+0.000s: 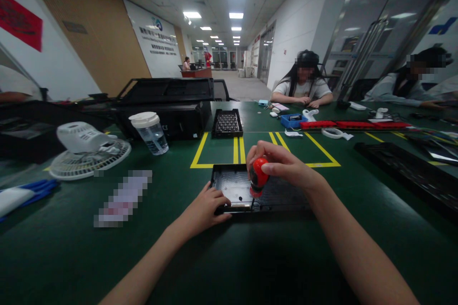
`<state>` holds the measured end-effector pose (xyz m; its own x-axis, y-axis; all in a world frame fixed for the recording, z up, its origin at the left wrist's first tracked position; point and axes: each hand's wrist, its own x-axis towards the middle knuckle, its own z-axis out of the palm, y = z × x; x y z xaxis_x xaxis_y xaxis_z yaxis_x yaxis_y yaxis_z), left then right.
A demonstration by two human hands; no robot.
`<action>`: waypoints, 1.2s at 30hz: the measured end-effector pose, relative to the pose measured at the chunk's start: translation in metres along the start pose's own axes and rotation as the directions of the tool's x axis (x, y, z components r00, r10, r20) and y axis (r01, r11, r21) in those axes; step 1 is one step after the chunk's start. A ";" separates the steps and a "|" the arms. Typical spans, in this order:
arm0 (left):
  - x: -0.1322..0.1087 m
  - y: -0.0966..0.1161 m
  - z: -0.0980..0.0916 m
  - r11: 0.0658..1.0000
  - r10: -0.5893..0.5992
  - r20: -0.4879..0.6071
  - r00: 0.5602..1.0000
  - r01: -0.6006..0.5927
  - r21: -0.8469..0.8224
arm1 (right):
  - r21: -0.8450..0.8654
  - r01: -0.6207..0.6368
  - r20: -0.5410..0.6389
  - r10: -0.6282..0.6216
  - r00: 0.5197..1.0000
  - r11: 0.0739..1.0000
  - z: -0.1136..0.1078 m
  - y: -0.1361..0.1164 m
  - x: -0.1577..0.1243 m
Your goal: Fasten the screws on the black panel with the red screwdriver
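Observation:
A shallow black plastic tray [236,186] with raised edges lies flat on the green table. My left hand [205,207] grips its near left corner, fingers over the rim and thumb along the front side. A light metallic strip [240,206] sits inside the near edge, beside those fingertips. My right hand [281,164] is closed from above around a screwdriver [259,176] with a stubby red and black handle. The screwdriver stands nearly upright, its shaft pointing down at the near edge by the strip's right end. Whether the tip sits in a screw is too small to tell.
Behind the tray, yellow tape lines and a small black box of screws [228,123] are visible. A clear cup [150,133], a white fan [88,150] and blue-white gloves [26,195] lie leftward. Rightward are a blue bin [291,120], a long black panel [408,176] and seated people.

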<state>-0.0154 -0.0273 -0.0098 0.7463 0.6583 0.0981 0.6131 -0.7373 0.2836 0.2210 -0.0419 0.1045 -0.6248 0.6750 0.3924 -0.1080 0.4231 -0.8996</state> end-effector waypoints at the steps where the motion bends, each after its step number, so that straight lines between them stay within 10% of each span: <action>1: 0.000 0.000 0.000 1.000 -0.001 0.001 1.000 0.001 0.005 | -0.001 0.003 -0.001 -0.003 1.000 1.000 0.000 0.000 0.000; 36: 0.001 0.002 -0.001 1.000 -0.012 0.010 1.000 0.012 0.006 | -0.199 0.000 -0.059 -0.011 0.998 0.980 0.009 -0.011 -0.001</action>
<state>-0.0134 -0.0278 -0.0077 0.7412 0.6658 0.0855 0.6236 -0.7302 0.2793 0.2155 -0.0530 0.1119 -0.5771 0.7044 0.4132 0.0480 0.5344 -0.8439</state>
